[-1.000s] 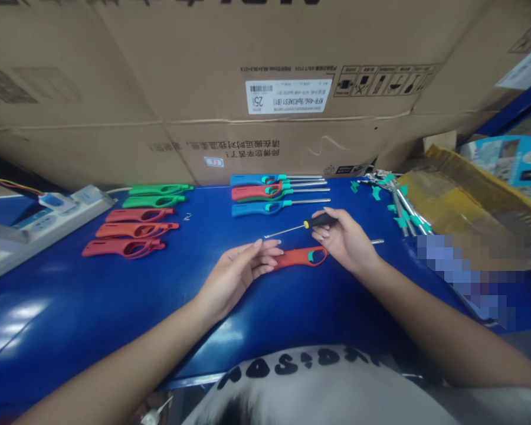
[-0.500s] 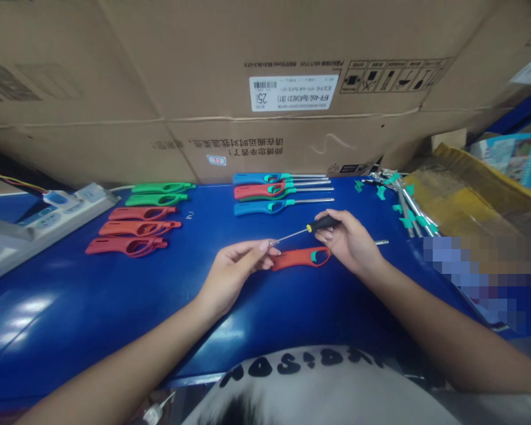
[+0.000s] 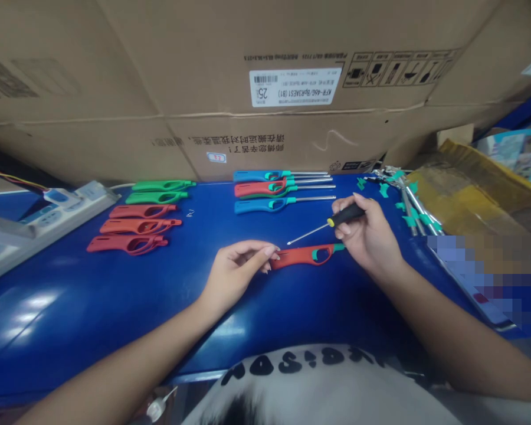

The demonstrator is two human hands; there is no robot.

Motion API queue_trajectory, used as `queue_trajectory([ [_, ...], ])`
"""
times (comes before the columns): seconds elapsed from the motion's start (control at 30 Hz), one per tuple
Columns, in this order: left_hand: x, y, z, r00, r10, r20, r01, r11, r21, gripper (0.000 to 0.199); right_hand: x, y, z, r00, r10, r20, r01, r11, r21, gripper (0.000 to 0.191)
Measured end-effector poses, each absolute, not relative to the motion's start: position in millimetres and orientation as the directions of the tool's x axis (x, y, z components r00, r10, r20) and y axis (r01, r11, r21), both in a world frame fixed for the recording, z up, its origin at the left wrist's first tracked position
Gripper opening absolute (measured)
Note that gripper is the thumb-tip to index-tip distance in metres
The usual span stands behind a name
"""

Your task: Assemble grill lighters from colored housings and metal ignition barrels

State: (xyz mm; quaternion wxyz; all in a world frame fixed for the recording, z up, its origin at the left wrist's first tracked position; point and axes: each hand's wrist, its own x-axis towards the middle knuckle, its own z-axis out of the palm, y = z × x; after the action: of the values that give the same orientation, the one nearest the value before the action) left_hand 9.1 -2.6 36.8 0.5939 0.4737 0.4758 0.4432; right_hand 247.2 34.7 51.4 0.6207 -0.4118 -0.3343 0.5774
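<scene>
One screwdriver (image 3: 330, 222) in the right hand's (image 3: 374, 236) closed grip has just drawn clear of the left hand (image 3: 238, 268), apparently ending contact; whether the left grip holds anything cannot be told. The red utility lighter (image 3: 294, 257) is below frame centre.

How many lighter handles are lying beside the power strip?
5: green handle at the back, second green handle just in front, then a red handle, an orange-red handle, and another red handle frontmost. None looks hidden.
</scene>
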Motion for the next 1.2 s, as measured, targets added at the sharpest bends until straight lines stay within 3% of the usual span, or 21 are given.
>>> queue_trajectory([
  [0.23, 9.7, -4.2, 36.0, 0.192, 0.971, -0.142, -0.062, 0.156, 0.986, 0.023, 240.7, 29.0, 47.6, 0.068, 0.998, 0.018, -0.373, 0.042, -0.927, 0.026],
  [0.8, 10.2, -5.3, 37.4, 0.198, 0.968, -0.151, -0.056, 0.165, 0.985, 0.023, 239.1, 28.7, 48.2, 0.072, 0.997, 0.017, -0.350, 0.041, -0.936, 0.027],
  [1.03, 9.9, -5.0, 38.8, 0.240, 0.955, -0.174, -0.050, 0.191, 0.980, 0.024, 254.9, 21.6, 72.8, -0.209, 0.967, 0.147, -0.283, 0.084, -0.955, 0.030],
  [1.2, 10.9, -6.8, 38.4, 0.298, 0.938, -0.176, -0.043, 0.197, 0.979, 0.026, 257.3, 17.6, 91.6, -0.222, 0.967, 0.127, -0.169, 0.090, -0.981, 0.037],
])
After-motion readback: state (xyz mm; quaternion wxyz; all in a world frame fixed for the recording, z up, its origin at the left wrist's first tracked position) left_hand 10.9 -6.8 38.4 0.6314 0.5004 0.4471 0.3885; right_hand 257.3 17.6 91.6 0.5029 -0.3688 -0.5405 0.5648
